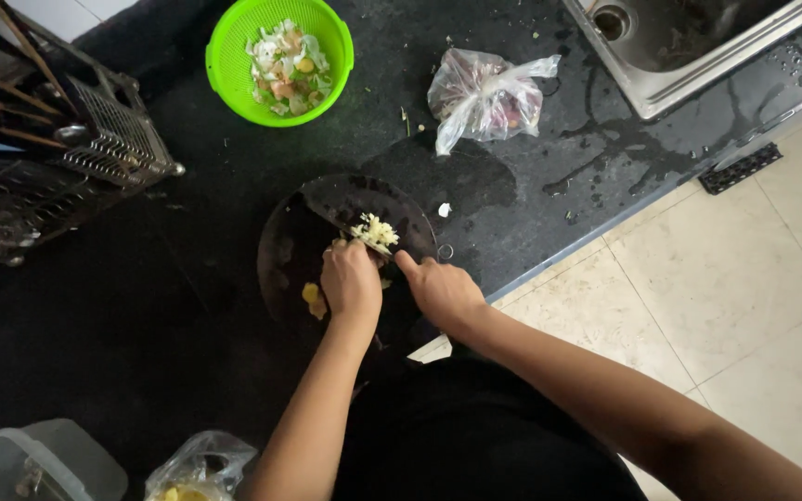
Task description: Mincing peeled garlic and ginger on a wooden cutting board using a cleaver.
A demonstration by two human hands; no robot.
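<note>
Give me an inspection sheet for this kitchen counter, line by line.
Surface: black counter, wet patches near the steel sink.
Job's things: round dark chopping board with pale chopped bits; yellowish piece by the left hand.
Clutter: green colander of scraps, clear plastic bag, wire rack, plastic container, second bag.
Grips: left hand's grip bunched over the bits; right hand beside it, any tool hidden.
Cables: nothing seen.
Surroundings: beige tiled floor.

Head camera looks steeply down at the counter (187, 306).
</note>
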